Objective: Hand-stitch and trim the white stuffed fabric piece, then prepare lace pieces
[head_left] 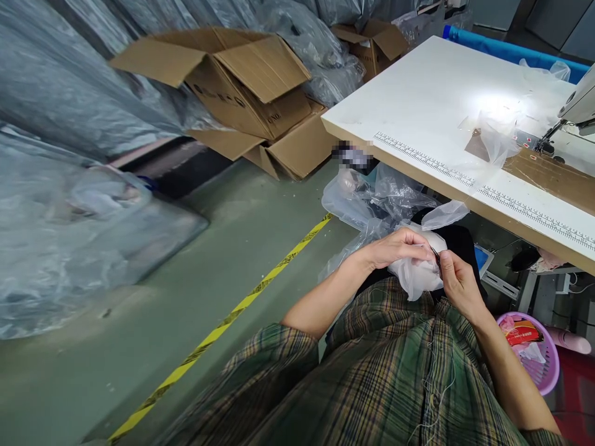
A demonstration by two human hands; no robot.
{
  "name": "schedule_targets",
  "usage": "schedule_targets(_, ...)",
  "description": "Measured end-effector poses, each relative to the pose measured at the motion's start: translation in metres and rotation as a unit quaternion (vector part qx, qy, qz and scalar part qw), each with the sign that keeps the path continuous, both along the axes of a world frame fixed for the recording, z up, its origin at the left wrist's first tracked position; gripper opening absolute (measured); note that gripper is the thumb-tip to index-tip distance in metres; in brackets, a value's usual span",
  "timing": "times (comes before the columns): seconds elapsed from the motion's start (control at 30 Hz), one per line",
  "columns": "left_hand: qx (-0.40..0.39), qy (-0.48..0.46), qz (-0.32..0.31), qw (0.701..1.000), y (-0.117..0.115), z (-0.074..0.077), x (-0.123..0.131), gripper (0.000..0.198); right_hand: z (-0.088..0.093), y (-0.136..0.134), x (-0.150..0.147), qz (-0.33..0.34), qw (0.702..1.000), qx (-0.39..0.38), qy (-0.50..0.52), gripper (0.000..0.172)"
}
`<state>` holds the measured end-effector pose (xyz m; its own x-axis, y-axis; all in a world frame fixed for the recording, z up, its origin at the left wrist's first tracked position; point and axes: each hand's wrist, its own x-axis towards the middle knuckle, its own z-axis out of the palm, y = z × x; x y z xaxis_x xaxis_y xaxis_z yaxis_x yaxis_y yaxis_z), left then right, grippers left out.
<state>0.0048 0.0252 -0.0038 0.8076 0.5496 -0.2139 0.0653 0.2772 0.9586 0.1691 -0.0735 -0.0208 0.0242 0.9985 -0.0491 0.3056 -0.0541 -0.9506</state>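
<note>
Over my lap, my left hand [406,246] is closed on a bunched piece of sheer white fabric [418,279]. The fabric hangs in soft folds below the fingers. Close beside it, my right hand [460,282] pinches a slim dark tool [436,255] that looks like thread snips; its tip is against the fabric by my left fingertips. Fingers hide most of the tool, so its exact shape is unclear. Another strip of sheer white material [446,214] hangs at the table's front edge, just above my hands.
A white sewing table [418,93] with a printed ruler carries a sewing machine [579,102] on the right. Open cardboard boxes [251,99] and plastic-covered piles [83,235] stand left. Yellow-black tape [242,303] crosses the floor. A pink basket [551,371] sits low on the right.
</note>
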Motion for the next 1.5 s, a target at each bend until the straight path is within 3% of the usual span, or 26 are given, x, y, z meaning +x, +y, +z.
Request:
schedule_targets(0.2,0.001,-0.006,0.003,1.0,0.0,-0.002,0.002,0.019,-0.002,0.006,-0.001,-0.013,1.0,-0.024,0.007,0.067)
schedule_targets(0.33,-0.011,-0.008,0.003,1.0,-0.001,-0.007,0.003,0.016,-0.006,0.001,-0.005,-0.041,0.995,-0.033,0.081,0.066)
schedule_targets(0.5,0.032,0.039,-0.028,0.998,0.004,-0.019,0.004,0.028,-0.026,-0.008,0.001,-0.037,0.995,-0.02,0.088,0.054)
schedule_targets(0.6,0.175,0.095,0.036,0.979,0.011,-0.025,0.005,0.026,-0.045,-0.013,0.013,-0.089,0.996,-0.027,0.014,0.052)
schedule_targets(0.67,0.268,0.13,0.111,0.948,0.015,-0.027,0.006,0.022,-0.055,-0.014,0.021,-0.131,0.99,-0.028,-0.052,0.05)
schedule_targets(0.73,0.308,0.157,0.194,0.918,0.019,-0.029,0.01,0.028,-0.058,-0.011,0.027,-0.172,0.98,-0.012,-0.098,0.049)
schedule_targets(0.83,0.273,0.181,0.292,0.898,0.025,-0.031,0.022,0.038,-0.048,0.0,0.03,-0.211,0.972,0.037,-0.099,0.046)
schedule_targets(0.97,0.203,0.2,0.348,0.893,0.037,-0.039,0.038,0.064,-0.021,0.018,0.028,-0.213,0.97,0.093,-0.066,0.039)
schedule_targets(1.03,0.194,0.192,0.38,0.884,0.042,-0.043,0.042,0.064,-0.011,0.026,0.028,-0.219,0.968,0.112,-0.054,0.038)
schedule_targets(1.1,0.175,0.158,0.35,0.907,0.046,-0.046,0.044,0.054,-0.005,0.032,0.03,-0.222,0.966,0.123,-0.043,0.039)
schedule_targets(1.17,0.152,0.103,0.271,0.945,0.046,-0.048,0.044,0.05,-0.001,0.037,0.032,-0.223,0.966,0.13,-0.033,0.042)
schedule_targets(1.23,0.18,0.048,0.244,0.952,0.042,-0.047,0.044,0.047,0.003,0.043,0.033,-0.225,0.965,0.135,-0.026,0.046)
schedule_targets(1.3,0.289,0.007,0.279,0.916,0.035,-0.043,0.042,0.035,0.008,0.049,0.032,-0.223,0.966,0.13,-0.014,0.05)
schedule_targets(1.37,0.448,-0.011,0.299,0.842,0.026,-0.038,0.039,0.021,0.014,0.056,0.03,-0.214,0.971,0.102,0.014,0.055)
schedule_targets(1.43,0.594,-0.007,0.259,0.762,0.018,-0.032,0.034,0.022,0.019,0.062,0.027,-0.203,0.975,0.069,0.051,0.059)
schedule_targets(1.5,0.683,-0.004,0.201,0.702,0.012,-0.026,0.028,0.025,0.022,0.065,0.024,-0.204,0.975,0.055,0.076,0.057)
